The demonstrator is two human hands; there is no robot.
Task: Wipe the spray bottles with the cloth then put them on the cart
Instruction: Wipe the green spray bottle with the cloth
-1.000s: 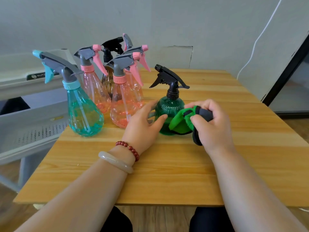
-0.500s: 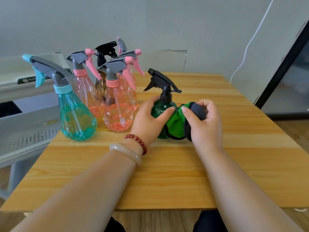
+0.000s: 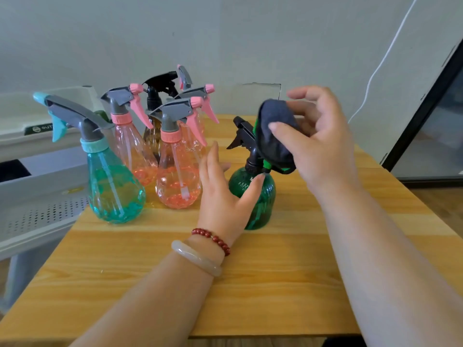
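Nearest to me, on the table (image 3: 250,284), my left hand (image 3: 225,196) rests against the green bottle (image 3: 261,196), thumb on its shoulder, fingers almost straight and a little spread. This bottle stands upright, long axis vertical, just in front of both hands. Above it my right hand (image 3: 320,146) pinches the cloth (image 3: 275,136) between thumb and fingers, and the cloth covers the back of the black sprayer (image 3: 241,134). The cart (image 3: 50,209) lies to my left, beside the table, so I judge my left hand is the nearer one for carrying. Farther back I count 1 blue-green bottle (image 3: 112,189), 3 pink bottles (image 3: 178,184), 1 brown bottle (image 3: 151,136), and 1 more sprayer head (image 3: 185,76) whose bottle is hidden. There is 1 cloth and 1 cart.
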